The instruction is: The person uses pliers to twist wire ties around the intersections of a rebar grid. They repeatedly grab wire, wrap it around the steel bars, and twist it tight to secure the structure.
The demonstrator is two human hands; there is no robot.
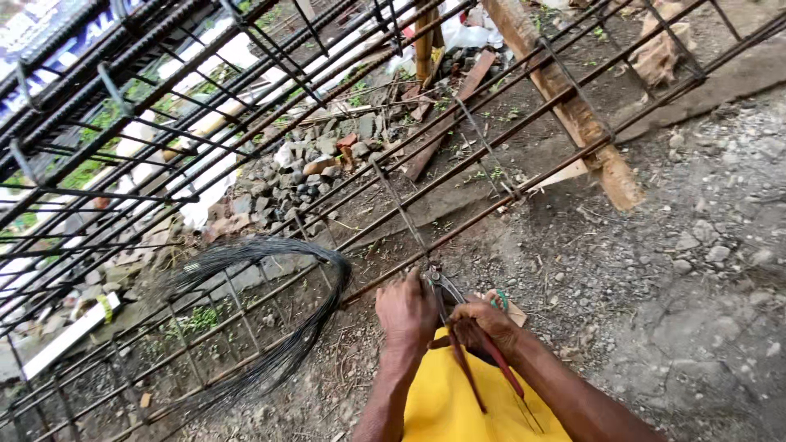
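Presently both hands work at one joint of a long steel rebar cage (246, 123) that lies on its side across the bare ground (696, 286); the left hand (407, 315) is closed over the lowest bar (491, 209) of the cage, knuckles up, pressing on the crossing point; the right hand (483, 323) is wrapped around the handles of a pair of pincers (458, 327), whose dark head sits at the bar just beside the left hand, the reddish handles running back toward the person; whether thin wire is caught in the pincer head cannot be told, the spot being hidden between the hands. The person's yellow garment (458, 401) fills the bottom edge of the view, under both forearms. A bundle of thin dark tie wire (286, 327), bent in a long loop, hangs over the cage bars just left of the left hand and trails toward the lower left corner. A heap of broken stones (303, 176) lies on the ground behind the cage, near its middle; a rough timber post (573, 106) lies slanted under the bars toward the upper right; loose gravel covers the ground at the right edge.
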